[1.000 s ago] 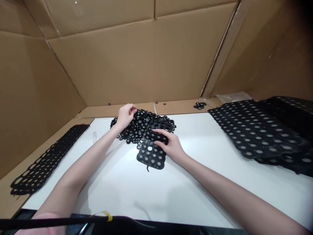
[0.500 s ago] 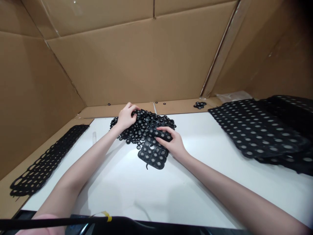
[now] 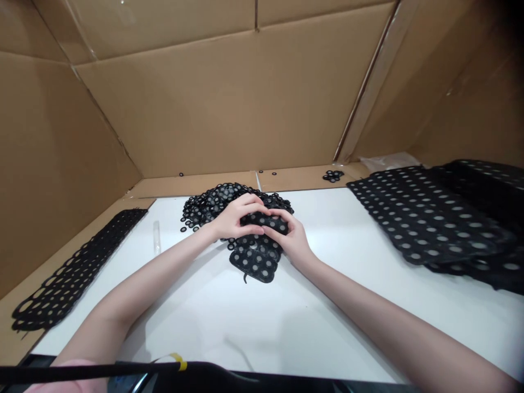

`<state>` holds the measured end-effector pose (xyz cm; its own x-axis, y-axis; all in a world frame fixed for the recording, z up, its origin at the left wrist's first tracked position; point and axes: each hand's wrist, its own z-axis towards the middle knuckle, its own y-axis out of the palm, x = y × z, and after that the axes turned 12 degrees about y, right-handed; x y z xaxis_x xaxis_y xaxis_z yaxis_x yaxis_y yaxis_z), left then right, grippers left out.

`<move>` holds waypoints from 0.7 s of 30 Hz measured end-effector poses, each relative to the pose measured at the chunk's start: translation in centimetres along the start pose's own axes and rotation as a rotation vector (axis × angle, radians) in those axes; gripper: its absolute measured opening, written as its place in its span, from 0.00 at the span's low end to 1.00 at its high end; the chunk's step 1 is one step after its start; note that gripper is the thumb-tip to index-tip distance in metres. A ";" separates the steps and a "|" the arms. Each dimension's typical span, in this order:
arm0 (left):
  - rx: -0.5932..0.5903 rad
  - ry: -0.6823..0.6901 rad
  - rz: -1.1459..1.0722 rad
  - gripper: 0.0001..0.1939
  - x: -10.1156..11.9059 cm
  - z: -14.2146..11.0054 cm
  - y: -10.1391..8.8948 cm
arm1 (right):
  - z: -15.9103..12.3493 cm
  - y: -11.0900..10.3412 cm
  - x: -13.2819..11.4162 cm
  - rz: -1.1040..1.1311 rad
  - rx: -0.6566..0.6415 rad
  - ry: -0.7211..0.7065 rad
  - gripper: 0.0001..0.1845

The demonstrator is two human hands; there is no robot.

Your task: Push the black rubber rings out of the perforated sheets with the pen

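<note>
A black rubber sheet point(image 3: 256, 263) dotted with round pale spots lies over the front of a heap of small black rings point(image 3: 204, 204), its far part bent up into a fold. My right hand point(image 3: 292, 237) grips the right end of that fold between thumb and fingers. From the other side my left hand point(image 3: 240, 217) closes on the same fold, thumb in front and fingers behind. The fingertips of both hands meet near its middle. The rings under the fold are hidden.
Stacked larger black perforated sheets point(image 3: 429, 215) lie at the right. Black strips with open holes point(image 3: 77, 267) lie along the left edge, near a clear plastic piece point(image 3: 156, 237). Several rings point(image 3: 333, 176) sit at the back by the cardboard wall point(image 3: 229, 103). A dark cable point(image 3: 102, 371) crosses the front.
My left hand has come off the heap of rings, moving right and nearer, and now holds the sheet's fold. My right hand keeps its grip in nearly the same place.
</note>
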<state>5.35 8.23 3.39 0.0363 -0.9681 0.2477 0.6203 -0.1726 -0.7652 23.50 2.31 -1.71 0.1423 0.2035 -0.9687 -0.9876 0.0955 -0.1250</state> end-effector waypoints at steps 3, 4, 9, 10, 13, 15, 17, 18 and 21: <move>0.019 -0.018 0.010 0.22 -0.5 -0.5 0.8 | 0.0 -0.1 -0.1 0.029 0.022 -0.001 0.19; 0.038 -0.040 0.010 0.21 -0.7 -0.6 1.0 | 0.0 -0.1 -0.1 0.035 0.029 0.002 0.19; 0.085 -0.135 -0.043 0.16 -0.9 -0.9 1.3 | 0.0 -0.1 0.1 0.007 0.049 -0.016 0.17; 0.092 -0.139 -0.051 0.16 -0.9 -0.8 1.3 | 0.0 -0.1 0.1 -0.016 0.056 -0.025 0.16; 0.111 -0.146 -0.066 0.16 -0.9 -0.7 1.2 | -0.2 0.0 0.0 -0.085 0.072 -0.037 0.14; 0.108 -0.164 -0.065 0.15 -0.9 -0.7 1.1 | -0.4 0.1 -0.1 -0.112 0.071 -0.028 0.14; 0.088 -0.186 -0.060 0.13 -1.0 -0.7 1.0 | -0.5 0.1 -0.1 -0.129 0.056 -0.012 0.13; 0.078 -0.196 -0.056 0.12 -1.1 -0.7 1.0 | -0.5 0.1 -0.2 -0.135 0.049 -0.006 0.14; 0.071 -0.214 -0.052 0.09 -1.3 -0.8 1.0 | -0.5 0.2 -0.3 -0.149 0.034 -0.006 0.15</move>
<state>5.30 9.15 1.88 0.1634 -0.8967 0.4115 0.6790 -0.2003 -0.7062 23.22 1.74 -1.58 0.2875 0.1906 -0.9386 -0.9526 0.1583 -0.2596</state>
